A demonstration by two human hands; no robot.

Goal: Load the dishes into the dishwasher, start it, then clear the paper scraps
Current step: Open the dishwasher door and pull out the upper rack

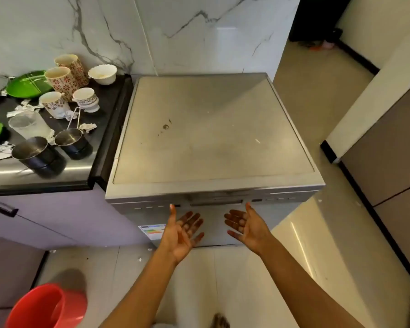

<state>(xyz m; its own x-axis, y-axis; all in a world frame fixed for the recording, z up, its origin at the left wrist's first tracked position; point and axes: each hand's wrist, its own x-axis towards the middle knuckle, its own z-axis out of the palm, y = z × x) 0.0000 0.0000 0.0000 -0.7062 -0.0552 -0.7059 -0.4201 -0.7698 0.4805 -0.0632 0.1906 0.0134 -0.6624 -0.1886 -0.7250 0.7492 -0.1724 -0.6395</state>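
A silver dishwasher [211, 138] stands with its door closed, its handle slot [216, 203] just under the top edge. My left hand [182, 230] and my right hand [245, 226] hover palm-up in front of the door, fingers spread and holding nothing. On the dark counter [57, 171] to the left stand patterned mugs [59, 81], teacups [85, 99], a white bowl [102, 73], a green plate [27, 84], a clear glass [26, 125] and two steel cups [72, 143]. White paper scraps [87, 127] lie among them.
A red bucket [45, 306] sits on the floor at the lower left. Purple cabinet fronts [57, 223] run under the counter. A marble wall is behind, and a brown cabinet [388, 162] stands to the right across the tiled floor.
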